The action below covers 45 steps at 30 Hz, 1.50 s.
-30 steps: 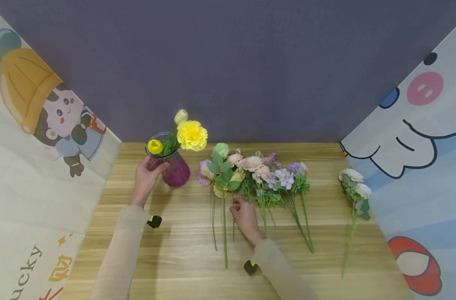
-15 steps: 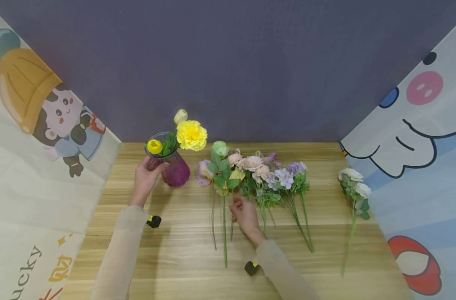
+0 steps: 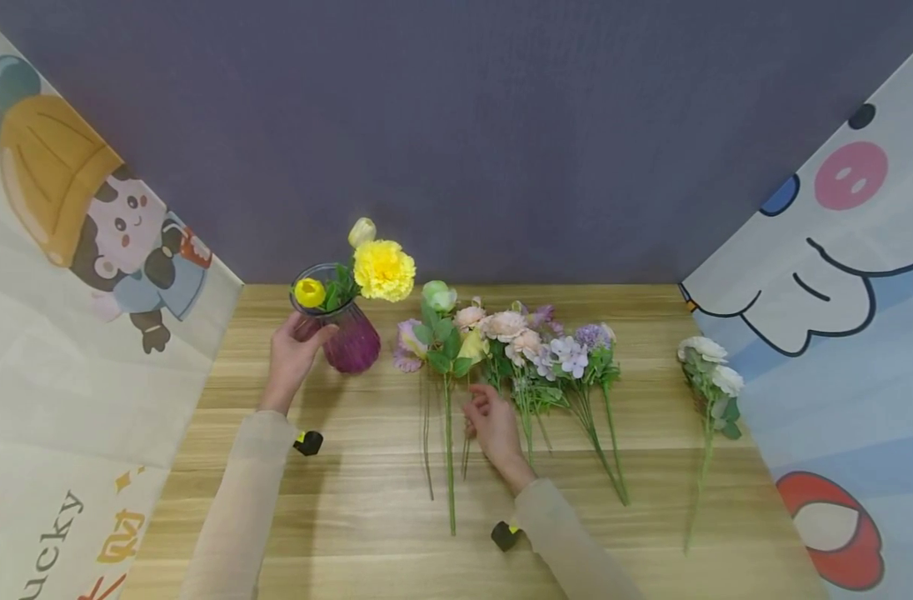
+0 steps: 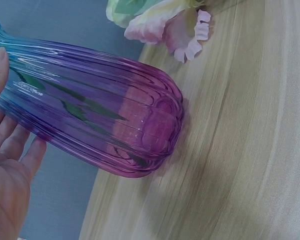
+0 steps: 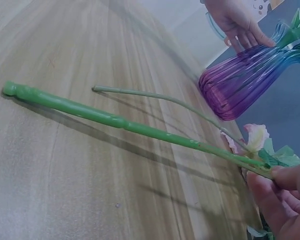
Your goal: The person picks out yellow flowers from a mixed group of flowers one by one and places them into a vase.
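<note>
My left hand [image 3: 295, 354] grips the clear glass vase [image 3: 351, 340] near its neck, thumb on the near side. Blue at the top and purple-pink below, the vase holds a yellow carnation-like flower [image 3: 384, 271], a yellow bud [image 3: 310, 292] and a pale bud [image 3: 362, 232]. My right hand [image 3: 496, 427] pinches the thin stem of a pale yellow flower [image 3: 474, 345] between thumb and fingers. Beside that stem lies the thick green stem [image 5: 122, 121] of a leafy pale green flower [image 3: 439, 296]; the two overlap in the right wrist view. A pink-purple flower [image 3: 410, 342] lies just left.
Peach flowers [image 3: 505, 326] and lilac flowers [image 3: 571, 357] lie right of my right hand, stems toward me. A white flower stem [image 3: 707, 392] lies far right. Small black objects [image 3: 309, 442] sit by both wrists. A dark wall [image 3: 456, 142] backs the wooden table [image 3: 381, 550].
My right hand has shifted slightly right and away from me with the pinched stem. The pale yellow flower has edged up, and the green flower slid slightly left. My left hand and the vase stay still.
</note>
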Each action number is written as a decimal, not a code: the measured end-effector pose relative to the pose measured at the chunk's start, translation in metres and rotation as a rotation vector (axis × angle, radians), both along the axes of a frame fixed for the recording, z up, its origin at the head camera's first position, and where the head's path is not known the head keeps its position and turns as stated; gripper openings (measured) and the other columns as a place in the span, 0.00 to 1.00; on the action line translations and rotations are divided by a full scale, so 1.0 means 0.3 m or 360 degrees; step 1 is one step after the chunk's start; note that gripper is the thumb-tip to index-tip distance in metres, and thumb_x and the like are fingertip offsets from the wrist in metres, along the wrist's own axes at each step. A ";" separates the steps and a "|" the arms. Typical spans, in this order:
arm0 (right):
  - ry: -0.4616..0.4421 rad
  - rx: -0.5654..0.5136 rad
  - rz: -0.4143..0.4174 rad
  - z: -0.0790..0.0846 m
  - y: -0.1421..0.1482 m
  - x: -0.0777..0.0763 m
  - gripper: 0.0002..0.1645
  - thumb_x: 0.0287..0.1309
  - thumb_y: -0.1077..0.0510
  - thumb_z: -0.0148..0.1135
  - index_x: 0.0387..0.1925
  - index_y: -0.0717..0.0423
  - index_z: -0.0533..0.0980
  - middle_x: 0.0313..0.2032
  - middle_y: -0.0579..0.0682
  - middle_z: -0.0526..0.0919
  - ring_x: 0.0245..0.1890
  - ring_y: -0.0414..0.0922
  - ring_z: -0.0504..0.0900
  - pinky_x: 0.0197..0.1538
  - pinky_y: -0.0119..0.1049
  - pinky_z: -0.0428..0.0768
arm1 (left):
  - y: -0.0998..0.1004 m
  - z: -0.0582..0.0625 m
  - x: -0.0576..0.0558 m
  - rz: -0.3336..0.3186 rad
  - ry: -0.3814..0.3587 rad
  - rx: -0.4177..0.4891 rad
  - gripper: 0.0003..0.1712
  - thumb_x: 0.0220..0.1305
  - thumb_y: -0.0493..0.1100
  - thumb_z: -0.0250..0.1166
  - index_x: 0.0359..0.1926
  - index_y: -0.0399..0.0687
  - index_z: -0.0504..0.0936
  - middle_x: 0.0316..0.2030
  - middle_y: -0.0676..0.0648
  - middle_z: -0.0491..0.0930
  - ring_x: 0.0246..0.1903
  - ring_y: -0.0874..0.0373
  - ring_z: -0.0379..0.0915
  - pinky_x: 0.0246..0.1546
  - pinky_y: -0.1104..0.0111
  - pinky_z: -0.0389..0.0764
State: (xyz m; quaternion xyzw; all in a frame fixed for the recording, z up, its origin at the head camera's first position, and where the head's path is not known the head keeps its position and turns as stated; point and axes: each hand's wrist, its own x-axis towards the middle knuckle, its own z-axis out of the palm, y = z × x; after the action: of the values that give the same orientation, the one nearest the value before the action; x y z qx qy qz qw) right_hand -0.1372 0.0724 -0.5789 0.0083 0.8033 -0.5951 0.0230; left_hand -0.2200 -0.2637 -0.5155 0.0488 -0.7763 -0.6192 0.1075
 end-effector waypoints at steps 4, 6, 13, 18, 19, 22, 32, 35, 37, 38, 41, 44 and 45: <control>0.0061 0.0026 -0.0023 0.010 0.000 -0.003 0.19 0.62 0.68 0.63 0.54 0.69 0.74 0.32 0.55 0.81 0.24 0.45 0.81 0.24 0.35 0.85 | -0.004 -0.003 -0.003 -0.0003 -0.0026 0.0016 0.34 0.59 0.46 0.72 0.66 0.49 0.73 0.62 0.37 0.74 0.60 0.46 0.73 0.53 0.72 0.80; 0.0069 0.0027 -0.0039 0.015 0.000 -0.003 0.19 0.62 0.67 0.63 0.54 0.68 0.75 0.32 0.54 0.81 0.24 0.44 0.81 0.25 0.35 0.85 | -0.006 -0.004 -0.004 -0.0005 -0.0041 0.0017 0.34 0.59 0.45 0.72 0.66 0.49 0.73 0.63 0.37 0.73 0.61 0.47 0.73 0.54 0.72 0.80; 0.0092 -0.0028 -0.0063 0.015 0.005 -0.008 0.18 0.62 0.67 0.63 0.54 0.68 0.75 0.33 0.56 0.82 0.24 0.45 0.82 0.25 0.36 0.86 | -0.011 -0.008 -0.005 -0.0004 -0.0034 -0.0018 0.34 0.61 0.43 0.71 0.67 0.48 0.72 0.64 0.38 0.72 0.61 0.45 0.72 0.55 0.70 0.79; 0.0069 -0.0111 -0.0084 0.026 0.010 -0.012 0.19 0.63 0.67 0.62 0.55 0.66 0.74 0.34 0.57 0.81 0.25 0.47 0.81 0.26 0.35 0.86 | -0.005 0.001 -0.001 -0.0001 0.0002 -0.0038 0.33 0.60 0.45 0.72 0.66 0.50 0.73 0.63 0.38 0.73 0.60 0.46 0.73 0.55 0.70 0.80; 0.0069 -0.0124 -0.0089 0.029 0.012 -0.014 0.19 0.63 0.67 0.62 0.55 0.66 0.74 0.34 0.57 0.81 0.25 0.47 0.81 0.26 0.35 0.86 | -0.001 0.012 0.004 -0.0002 -0.0005 -0.0026 0.33 0.60 0.45 0.72 0.66 0.50 0.73 0.63 0.38 0.73 0.60 0.46 0.73 0.55 0.70 0.80; 0.0091 -0.0193 -0.0112 0.037 0.017 -0.020 0.19 0.62 0.68 0.62 0.55 0.66 0.74 0.34 0.56 0.80 0.26 0.50 0.81 0.27 0.35 0.86 | 0.009 0.044 0.017 -0.0008 -0.0021 -0.0009 0.32 0.60 0.42 0.72 0.65 0.47 0.73 0.63 0.36 0.73 0.60 0.46 0.73 0.54 0.70 0.80; 0.0133 -0.0308 -0.0152 0.072 0.030 -0.028 0.21 0.61 0.67 0.63 0.55 0.70 0.73 0.35 0.58 0.80 0.28 0.53 0.81 0.29 0.36 0.87 | -0.003 0.009 0.006 0.0015 -0.0027 0.0018 0.33 0.59 0.44 0.73 0.65 0.49 0.74 0.63 0.38 0.73 0.61 0.46 0.73 0.54 0.71 0.80; 0.0124 -0.0317 -0.0150 0.078 0.032 -0.033 0.21 0.62 0.65 0.63 0.56 0.69 0.73 0.35 0.58 0.79 0.29 0.53 0.81 0.29 0.37 0.87 | -0.006 -0.005 0.002 0.0024 -0.0011 0.0001 0.34 0.58 0.46 0.73 0.65 0.50 0.74 0.63 0.39 0.73 0.60 0.46 0.73 0.54 0.70 0.80; 0.0113 -0.0323 -0.0151 0.081 0.033 -0.037 0.21 0.62 0.64 0.64 0.55 0.67 0.73 0.36 0.57 0.80 0.29 0.53 0.81 0.30 0.36 0.87 | -0.006 -0.008 0.002 0.0026 -0.0003 -0.0002 0.34 0.58 0.46 0.73 0.65 0.50 0.74 0.63 0.39 0.74 0.60 0.46 0.73 0.53 0.70 0.80; 0.0108 -0.0333 -0.0150 0.081 0.033 -0.039 0.21 0.62 0.63 0.64 0.55 0.65 0.74 0.36 0.57 0.80 0.29 0.54 0.81 0.30 0.37 0.87 | -0.006 -0.009 0.002 0.0027 -0.0003 -0.0002 0.34 0.58 0.46 0.73 0.65 0.50 0.74 0.63 0.39 0.74 0.60 0.46 0.73 0.53 0.71 0.80; 0.0095 -0.0353 -0.0144 0.083 0.034 -0.043 0.20 0.62 0.61 0.65 0.55 0.62 0.75 0.36 0.58 0.80 0.30 0.56 0.82 0.30 0.38 0.87 | -0.005 -0.005 0.004 0.0026 -0.0012 0.0007 0.34 0.58 0.45 0.73 0.65 0.49 0.74 0.63 0.39 0.74 0.60 0.46 0.73 0.53 0.71 0.80; 0.0101 -0.0393 -0.0133 0.088 0.035 -0.046 0.21 0.62 0.60 0.65 0.55 0.62 0.75 0.37 0.60 0.80 0.32 0.62 0.81 0.31 0.40 0.88 | -0.002 0.011 0.010 0.0017 -0.0033 0.0021 0.34 0.59 0.43 0.73 0.65 0.48 0.73 0.63 0.39 0.73 0.61 0.45 0.72 0.53 0.71 0.80; 0.0108 -0.0407 -0.0131 0.090 0.035 -0.048 0.20 0.62 0.61 0.65 0.55 0.63 0.75 0.37 0.60 0.79 0.32 0.64 0.80 0.31 0.41 0.88 | 0.002 0.022 0.015 0.0012 -0.0037 0.0013 0.33 0.59 0.43 0.73 0.65 0.48 0.73 0.64 0.38 0.73 0.61 0.45 0.72 0.53 0.71 0.80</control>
State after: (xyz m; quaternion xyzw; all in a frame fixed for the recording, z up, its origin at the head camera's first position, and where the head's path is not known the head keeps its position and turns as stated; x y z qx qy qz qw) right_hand -0.1514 0.0828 -0.5520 0.0181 0.7203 -0.6929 -0.0279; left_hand -0.2156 -0.2630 -0.5087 0.0593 -0.7747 -0.6214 0.1008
